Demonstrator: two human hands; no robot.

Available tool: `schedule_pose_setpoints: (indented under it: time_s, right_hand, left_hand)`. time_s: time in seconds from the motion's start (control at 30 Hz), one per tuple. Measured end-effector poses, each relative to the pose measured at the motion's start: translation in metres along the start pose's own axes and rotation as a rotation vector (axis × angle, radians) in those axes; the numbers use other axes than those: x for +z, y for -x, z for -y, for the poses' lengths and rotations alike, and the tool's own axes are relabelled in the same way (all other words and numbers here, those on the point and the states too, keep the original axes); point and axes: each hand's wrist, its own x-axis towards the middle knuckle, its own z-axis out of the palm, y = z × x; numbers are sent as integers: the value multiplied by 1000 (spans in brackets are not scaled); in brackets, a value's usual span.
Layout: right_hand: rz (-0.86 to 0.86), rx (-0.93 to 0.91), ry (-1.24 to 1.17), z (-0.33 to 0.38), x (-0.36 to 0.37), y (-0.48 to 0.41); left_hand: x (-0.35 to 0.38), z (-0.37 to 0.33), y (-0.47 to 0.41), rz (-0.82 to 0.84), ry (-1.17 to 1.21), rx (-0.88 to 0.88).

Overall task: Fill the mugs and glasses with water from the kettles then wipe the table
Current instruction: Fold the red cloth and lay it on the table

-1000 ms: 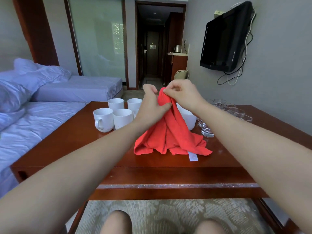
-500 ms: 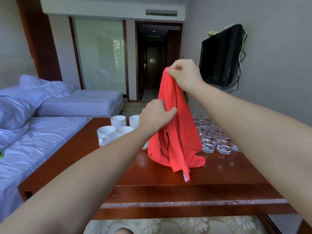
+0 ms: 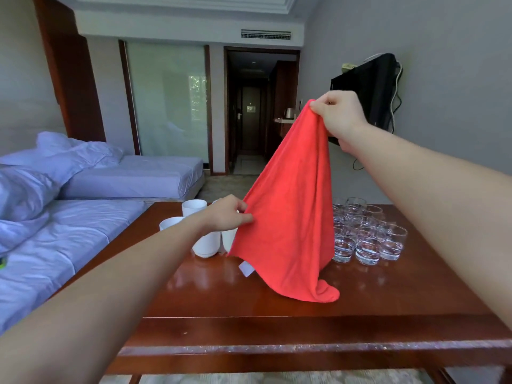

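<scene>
Table [image 3: 249, 309] lower centre; cloth [image 3: 291, 203] hung mid-frame, tail touching the top. Right hand [image 3: 339, 117] pinched its top corner, left hand [image 3: 227, 214] pinched its left edge. I judged: spread flat first, wipe clear of glasses [image 3: 365, 242] and mugs [image 3: 206, 243].

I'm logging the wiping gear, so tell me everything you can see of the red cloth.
The cloth is plain bright red, soft and fleecy-looking, with a white tag at its lower left edge. It hangs spread like a tent: the right hand pinches its top corner high up, the left hand pinches its left edge lower down. Its bottom fold rests on the table.
</scene>
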Motion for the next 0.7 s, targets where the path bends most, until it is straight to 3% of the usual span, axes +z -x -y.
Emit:
schedule_pose_setpoints:
  time_s: [0.13,0.43,0.6,0.7]
  right_hand:
    - [-3,24,-2,-11,-9,1]
    - [-27,31,-4,-22,-19,-3]
    - [-46,64,14,-34,-27,2]
    - [-64,78,18,-39,-31,6]
  left_hand:
    - [-14,15,5,14,-104,68]
    - [-20,25,15,43,-580,105]
    - [-33,31,16,51,-601,56]
    - [-37,32,16,-47,-468,12]
